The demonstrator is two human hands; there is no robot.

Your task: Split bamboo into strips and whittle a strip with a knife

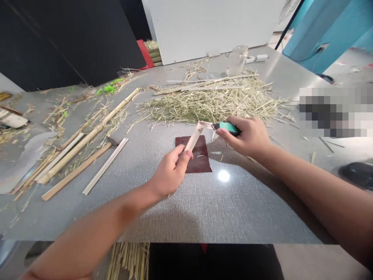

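Observation:
My left hand [171, 169] is closed around the lower end of a pale flat strip [194, 138], which looks like split bamboo or reed and tilts up and away. Wrapped in my right hand [249, 134] is a utility knife [229, 127] with a teal handle. Its blade points left and meets the upper end of the strip; exactly how the edge touches cannot be made out. Beneath the strip, a dark red rectangular sheet [201, 165] lies on the grey table [180, 214].
A heap of pale shavings [210, 103] spreads behind my hands, with a clear jar [237, 60] beyond. At left lie a long cane [93, 134], a hammer [78, 169] and a pale strip [106, 165]. A black object [357, 175] sits at right.

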